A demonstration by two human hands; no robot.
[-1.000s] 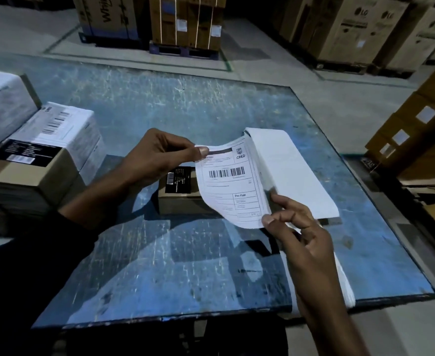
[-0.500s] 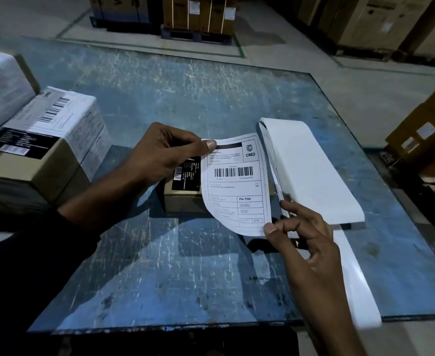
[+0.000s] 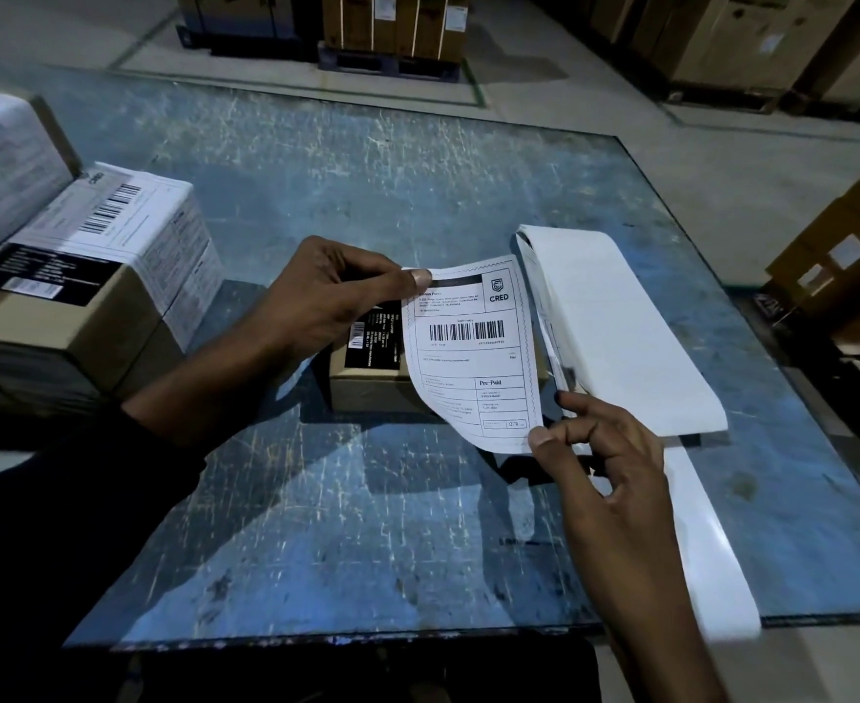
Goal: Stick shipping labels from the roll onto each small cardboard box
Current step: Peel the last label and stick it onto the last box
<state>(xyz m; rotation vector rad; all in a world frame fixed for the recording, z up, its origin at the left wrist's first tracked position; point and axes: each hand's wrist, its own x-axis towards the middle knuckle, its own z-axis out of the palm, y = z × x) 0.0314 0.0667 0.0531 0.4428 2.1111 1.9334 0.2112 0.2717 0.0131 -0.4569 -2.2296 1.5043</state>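
From the head camera, your left hand (image 3: 326,301) pinches the top left corner of the shipping label (image 3: 473,357), and your right hand (image 3: 605,449) pinches its bottom right corner. The label hangs curved just above the small cardboard box (image 3: 367,385) near the middle of the desk (image 3: 417,195). The folded label roll (image 3: 620,327) lies towards the desk's right edge. Labelled boxes (image 3: 88,276) sit at the left edge.

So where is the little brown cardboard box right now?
The little brown cardboard box sits mid-table in the head view, under the left hand and partly behind the white barcode label.
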